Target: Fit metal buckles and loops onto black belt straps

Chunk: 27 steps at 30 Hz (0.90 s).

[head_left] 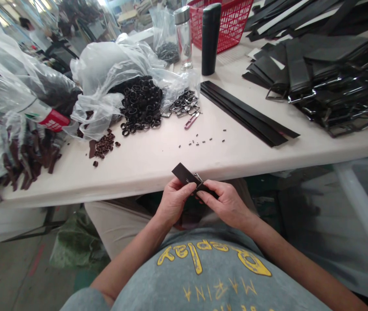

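Just off the table's front edge, both hands hold a black belt strap (180, 171) with a metal buckle (198, 178) on it. My left hand (175, 199) pinches the strap, thumb on top, beside the buckle. From the other side, my right hand (224, 201) grips the strap and buckle between thumb and fingers. The fingertips partly hide the buckle, and the strap's far end is lost behind the right hand. Several tiny dark metal pieces (197, 144) lie scattered on the table beyond. A pink snips-like tool (191, 121) rests near loose buckles (184, 103).
Black straps (245, 114) lie at centre right, with a heap of buckled belts (333, 82) further right. Black loops (141, 103) and small brown rings (105, 144) are piled left near plastic bags (112, 60). A black flask (211, 41), glass bottle (184, 41) and red basket (236, 26) stand behind.
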Motion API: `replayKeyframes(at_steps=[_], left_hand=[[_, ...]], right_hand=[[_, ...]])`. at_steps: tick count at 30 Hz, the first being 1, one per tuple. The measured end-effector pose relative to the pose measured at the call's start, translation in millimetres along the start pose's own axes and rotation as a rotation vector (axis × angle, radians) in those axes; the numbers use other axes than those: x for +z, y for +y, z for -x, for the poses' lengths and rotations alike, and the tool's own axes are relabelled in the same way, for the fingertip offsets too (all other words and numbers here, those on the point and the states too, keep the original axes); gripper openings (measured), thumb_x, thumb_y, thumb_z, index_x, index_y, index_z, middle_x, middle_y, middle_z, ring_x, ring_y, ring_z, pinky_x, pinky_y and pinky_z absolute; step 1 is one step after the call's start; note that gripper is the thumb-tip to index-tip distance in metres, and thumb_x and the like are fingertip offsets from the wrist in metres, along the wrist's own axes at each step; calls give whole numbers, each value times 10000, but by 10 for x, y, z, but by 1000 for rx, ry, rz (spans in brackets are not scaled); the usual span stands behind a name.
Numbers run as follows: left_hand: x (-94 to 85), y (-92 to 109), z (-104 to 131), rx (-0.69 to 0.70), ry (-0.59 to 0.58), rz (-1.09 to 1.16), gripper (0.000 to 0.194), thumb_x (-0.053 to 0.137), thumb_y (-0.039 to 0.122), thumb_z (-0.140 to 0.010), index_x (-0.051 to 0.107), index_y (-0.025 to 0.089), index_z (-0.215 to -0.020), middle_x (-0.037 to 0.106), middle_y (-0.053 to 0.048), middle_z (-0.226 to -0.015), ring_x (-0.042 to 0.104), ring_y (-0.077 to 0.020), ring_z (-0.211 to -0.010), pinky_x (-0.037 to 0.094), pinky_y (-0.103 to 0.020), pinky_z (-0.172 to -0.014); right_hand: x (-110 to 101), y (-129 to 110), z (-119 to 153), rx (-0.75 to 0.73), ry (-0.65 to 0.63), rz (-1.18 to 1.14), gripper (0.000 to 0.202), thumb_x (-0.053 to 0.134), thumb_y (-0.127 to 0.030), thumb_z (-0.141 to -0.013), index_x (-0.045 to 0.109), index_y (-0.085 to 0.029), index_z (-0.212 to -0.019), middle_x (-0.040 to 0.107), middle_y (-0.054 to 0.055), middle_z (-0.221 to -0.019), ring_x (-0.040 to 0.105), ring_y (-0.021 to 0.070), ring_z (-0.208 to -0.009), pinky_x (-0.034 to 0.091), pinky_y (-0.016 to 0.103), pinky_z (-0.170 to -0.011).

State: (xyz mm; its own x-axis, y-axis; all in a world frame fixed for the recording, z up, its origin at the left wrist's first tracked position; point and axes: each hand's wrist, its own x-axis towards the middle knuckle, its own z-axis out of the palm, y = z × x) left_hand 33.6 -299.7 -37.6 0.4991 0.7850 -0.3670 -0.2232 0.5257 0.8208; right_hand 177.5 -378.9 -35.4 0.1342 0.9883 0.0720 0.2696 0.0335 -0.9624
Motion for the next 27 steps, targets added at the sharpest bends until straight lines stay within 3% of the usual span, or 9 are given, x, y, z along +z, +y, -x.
replayKeyframes(at_steps=[9,14,16,19,22,24,27], left_hand=[[-13,-48,-9,9,-5,45,262,885,306,-639,769,198,-847,764,-2,-832,667,-132,-716,529,-264,-732],[-7,-78,9,75,47,48,372,861,317,-684,771,242,-1038,753,9,-864,655,-106,-735,513,-217,-720],[-24,-75,11,124,32,-33,329,829,329,-732,772,245,-1045,750,5,-888,649,-106,-753,510,-215,-735],[-42,-41,12,285,-15,-255,183,750,336,-821,790,233,-967,743,-20,-955,655,-141,-862,507,-244,-814],[-45,25,28,466,-70,-453,168,682,336,-878,789,241,-967,724,-40,-958,646,-170,-929,503,-276,-861],[-50,82,53,525,-141,-536,244,636,384,-906,771,251,-1059,701,-56,-987,637,-185,-947,506,-296,-869],[-62,165,103,564,-293,-594,496,509,589,-921,719,243,-1208,650,-93,-1121,608,-234,-1048,491,-347,-936]], right_hand=[[3,-40,-1,-4,-8,-12,183,557,-303,-908,652,-183,-806,643,4,-725,548,145,-655,428,251,-633],[58,-62,-27,26,18,-26,213,550,-315,-901,610,-178,-749,586,-14,-672,505,125,-627,398,232,-592],[96,-62,-32,48,28,-52,237,552,-334,-901,597,-175,-732,572,-18,-651,497,118,-613,396,224,-578],[156,-51,-26,116,26,-190,265,561,-386,-901,595,-173,-748,587,-15,-647,528,119,-594,429,219,-564],[197,-34,-9,187,47,-331,306,585,-453,-889,598,-172,-770,583,-14,-642,538,123,-572,461,224,-546],[205,-22,5,195,82,-331,326,595,-473,-889,610,-166,-778,580,-10,-647,531,124,-580,463,226,-549],[198,4,26,175,134,-261,349,589,-486,-900,614,-166,-762,582,-3,-646,526,128,-595,450,224,-550]])
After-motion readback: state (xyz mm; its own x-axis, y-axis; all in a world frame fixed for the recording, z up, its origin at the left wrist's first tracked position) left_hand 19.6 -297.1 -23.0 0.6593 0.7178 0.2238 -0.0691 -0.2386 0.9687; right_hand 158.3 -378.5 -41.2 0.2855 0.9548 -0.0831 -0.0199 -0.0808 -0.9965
